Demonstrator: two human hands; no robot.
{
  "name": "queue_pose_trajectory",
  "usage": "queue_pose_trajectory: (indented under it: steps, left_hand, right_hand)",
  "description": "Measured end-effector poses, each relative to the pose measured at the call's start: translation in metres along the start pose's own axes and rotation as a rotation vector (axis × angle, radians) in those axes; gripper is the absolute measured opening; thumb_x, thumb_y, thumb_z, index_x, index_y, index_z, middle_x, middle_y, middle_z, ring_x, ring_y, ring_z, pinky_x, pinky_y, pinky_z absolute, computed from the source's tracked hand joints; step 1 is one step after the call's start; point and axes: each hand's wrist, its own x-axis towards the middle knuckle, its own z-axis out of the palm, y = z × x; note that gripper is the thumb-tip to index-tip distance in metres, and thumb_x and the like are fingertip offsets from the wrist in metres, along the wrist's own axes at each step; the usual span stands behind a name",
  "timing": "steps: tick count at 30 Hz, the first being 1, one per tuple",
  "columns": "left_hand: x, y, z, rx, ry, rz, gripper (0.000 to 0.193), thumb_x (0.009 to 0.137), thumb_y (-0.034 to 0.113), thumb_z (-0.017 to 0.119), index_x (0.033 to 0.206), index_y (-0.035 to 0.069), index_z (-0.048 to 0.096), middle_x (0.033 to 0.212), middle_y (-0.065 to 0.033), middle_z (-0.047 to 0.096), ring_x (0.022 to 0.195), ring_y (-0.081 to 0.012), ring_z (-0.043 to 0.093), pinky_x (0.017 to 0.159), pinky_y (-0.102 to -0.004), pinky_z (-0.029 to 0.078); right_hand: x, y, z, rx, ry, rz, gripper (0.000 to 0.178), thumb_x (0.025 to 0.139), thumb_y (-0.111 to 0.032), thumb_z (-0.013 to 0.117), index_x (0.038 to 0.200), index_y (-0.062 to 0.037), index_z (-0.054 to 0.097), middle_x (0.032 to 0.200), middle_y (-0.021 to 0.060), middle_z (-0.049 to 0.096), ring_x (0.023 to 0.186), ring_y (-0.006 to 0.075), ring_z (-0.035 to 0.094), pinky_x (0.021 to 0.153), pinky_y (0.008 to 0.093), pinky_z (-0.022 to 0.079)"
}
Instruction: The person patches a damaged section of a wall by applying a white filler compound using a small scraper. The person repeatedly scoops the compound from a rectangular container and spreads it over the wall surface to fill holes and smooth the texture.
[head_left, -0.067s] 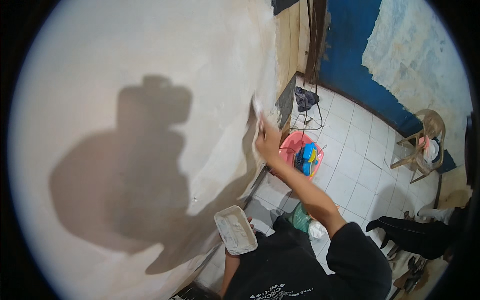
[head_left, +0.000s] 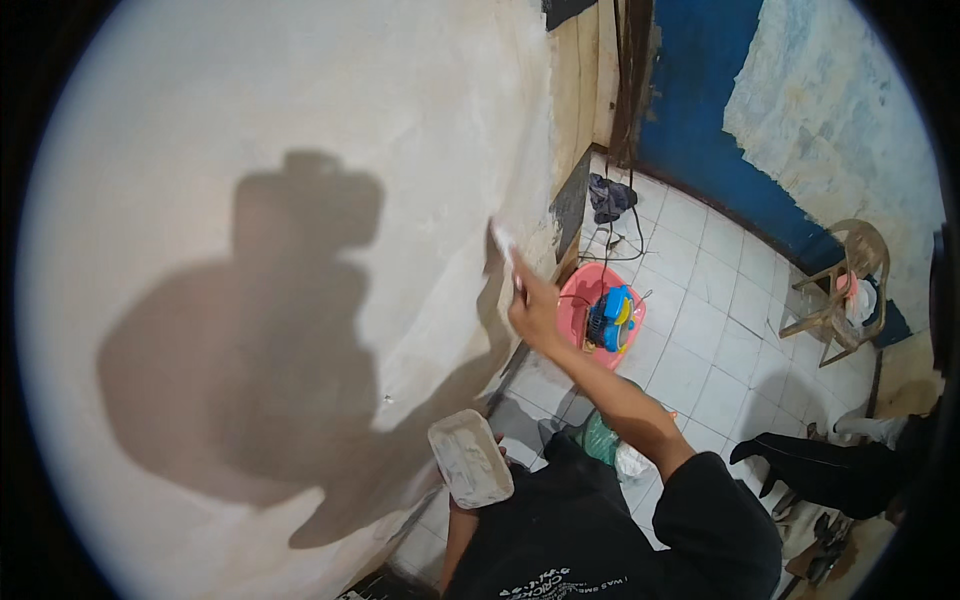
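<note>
My right hand point(head_left: 533, 312) grips a putty knife point(head_left: 503, 240), seen almost edge-on and smeared white. Its blade lies against the pale wall point(head_left: 420, 130), near the wall's right-hand edge. Lower down, my left hand point(head_left: 502, 446) supports a shallow rectangular tub point(head_left: 470, 460) close to my body. White paste coats the inside of this tub. Most of the left hand is hidden beneath the tub; just some fingertips show at its right side. My shadow covers a large part of the wall.
On the white tiles stands a pink basin point(head_left: 573, 318) holding a blue and yellow tool point(head_left: 617, 318). Dark cables point(head_left: 628, 110) hang down near a dark cloth point(head_left: 611, 198). A plastic chair point(head_left: 850, 285) and a blue wall point(head_left: 695, 90) are farther right; green and clear bags point(head_left: 603, 437) lie by me.
My right hand has drawn the putty knife a little down and left along the wall. The left hand and the tub have stayed nearly still.
</note>
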Motion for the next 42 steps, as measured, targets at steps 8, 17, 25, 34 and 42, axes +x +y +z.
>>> queue_pose_trajectory:
  steps: [8, 17, 25, 34, 42]
  left_hand:
    - [0.008, -0.001, -0.02, -0.005, 0.038, -0.043, 0.088, 0.084, 0.066, 0.049, 0.149, 0.01, 0.026, 0.146, -0.0277, 0.034, 0.116, -0.0424, 0.053, 0.095, -0.0595, 0.046]
    - [0.003, -0.009, -0.007, -0.113, 0.077, -0.105, 0.094, 0.081, 0.07, 0.051, 0.149, 0.01, 0.024, 0.145, -0.0302, 0.033, 0.117, -0.0448, 0.052, 0.096, -0.0598, 0.045]
    - [-0.003, -0.005, -0.015, 0.133, 0.092, -0.005, 0.083, 0.087, 0.062, 0.047, 0.148, 0.009, 0.028, 0.145, -0.0273, 0.034, 0.115, -0.0415, 0.055, 0.095, -0.0578, 0.047]
    - [-0.01, -0.011, 0.0, 0.044, 0.136, 0.053, 0.085, 0.085, 0.063, 0.049, 0.148, 0.01, 0.028, 0.145, -0.0284, 0.034, 0.114, -0.0412, 0.055, 0.096, -0.0579, 0.046]
    - [-0.005, -0.013, 0.003, 0.092, 0.076, 0.015, 0.077, 0.089, 0.059, 0.046, 0.147, 0.011, 0.029, 0.145, -0.0241, 0.037, 0.115, -0.0403, 0.055, 0.096, -0.0573, 0.046]
  right_hand:
    - [0.063, 0.083, -0.028, -0.142, 0.159, 0.252, 0.042, 0.078, 0.004, 0.051, 0.118, -0.0018, 0.063, 0.079, 0.0238, 0.064, 0.061, 0.0244, 0.06, 0.061, 0.0343, 0.046]
    - [-0.045, 0.053, -0.002, 0.025, -0.027, 0.261, 0.043, 0.08, 0.005, 0.05, 0.121, -0.0013, 0.061, 0.09, 0.0277, 0.064, 0.071, 0.0274, 0.065, 0.066, 0.0335, 0.048]
    - [0.072, 0.1, -0.019, -0.116, 0.299, 0.282, 0.039, 0.081, 0.004, 0.047, 0.117, 0.0001, 0.063, 0.09, 0.0207, 0.069, 0.076, 0.0191, 0.064, 0.072, 0.0308, 0.049]
    - [-0.033, 0.035, 0.003, -0.073, -0.008, 0.247, 0.04, 0.083, 0.006, 0.052, 0.12, -0.0035, 0.063, 0.079, 0.0252, 0.063, 0.064, 0.0198, 0.061, 0.062, 0.0349, 0.047]
    - [0.022, 0.105, -0.011, -0.2, 0.109, 0.444, 0.037, 0.084, 0.005, 0.051, 0.119, -0.0016, 0.063, 0.08, 0.024, 0.064, 0.062, 0.0185, 0.058, 0.061, 0.0311, 0.046]
